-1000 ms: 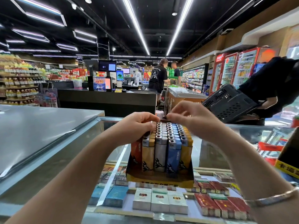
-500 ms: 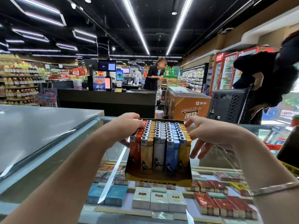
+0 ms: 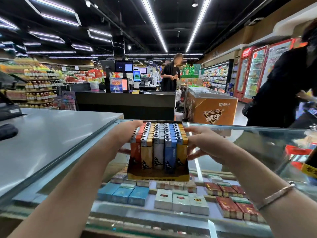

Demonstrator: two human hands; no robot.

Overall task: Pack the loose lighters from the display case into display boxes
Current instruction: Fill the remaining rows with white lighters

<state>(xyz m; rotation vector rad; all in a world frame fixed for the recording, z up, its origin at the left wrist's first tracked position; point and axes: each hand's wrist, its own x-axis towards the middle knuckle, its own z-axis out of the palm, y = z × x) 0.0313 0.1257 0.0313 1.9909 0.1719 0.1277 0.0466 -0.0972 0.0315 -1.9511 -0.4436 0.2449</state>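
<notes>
hands: left hand [image 3: 126, 133] and right hand [image 3: 201, 145] flat, fingers straight, flanking the lighters [image 3: 158, 143]
tip: squeeze evenly so rows sit snug in the display box [image 3: 157, 175]

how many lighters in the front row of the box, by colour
Front row of the display box, held between the left hand and the right hand:
orange-red lighter: 1
yellow lighters: 2, the other at the right end
white lighter: 1
blue lighter: 1
Total: 5
</notes>
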